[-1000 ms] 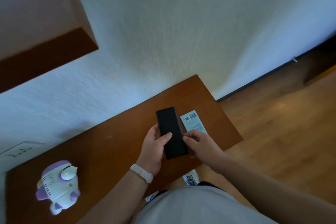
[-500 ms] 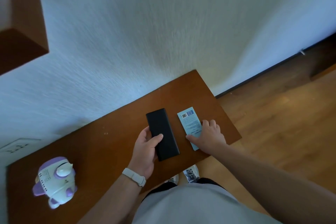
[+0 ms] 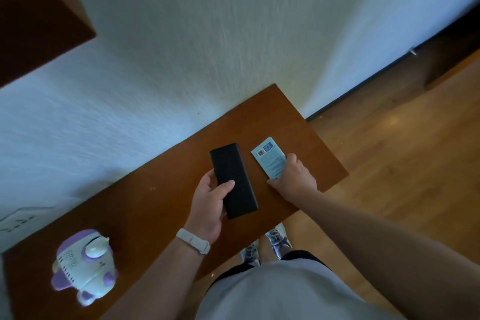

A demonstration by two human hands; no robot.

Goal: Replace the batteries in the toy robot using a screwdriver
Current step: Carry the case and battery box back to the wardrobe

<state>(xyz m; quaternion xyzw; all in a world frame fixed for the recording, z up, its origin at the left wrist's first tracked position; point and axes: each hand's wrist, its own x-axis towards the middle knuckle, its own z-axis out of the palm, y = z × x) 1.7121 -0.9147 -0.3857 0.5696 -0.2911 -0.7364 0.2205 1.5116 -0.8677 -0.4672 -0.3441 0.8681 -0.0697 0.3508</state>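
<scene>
A white and purple toy robot (image 3: 84,269) stands on the brown table (image 3: 155,205) at its left end, far from both hands. My left hand (image 3: 210,205) grips a long black case (image 3: 233,180) at its near left side, thumb lying across the top. To the right lies a light blue pack (image 3: 268,157) with a barcode. My right hand (image 3: 294,180) rests on the pack's near end, fingers curled over it. No screwdriver shows outside the case.
The table stands against a white wall (image 3: 233,34), with a wall socket (image 3: 18,221) at the left. A brown shelf (image 3: 39,23) hangs at the upper left. Wooden floor (image 3: 402,163) lies to the right, and my shoes (image 3: 275,239) show below the table's front edge.
My right hand left the black case and moved right onto the blue pack. My left hand kept its hold on the case, which shifted slightly left.
</scene>
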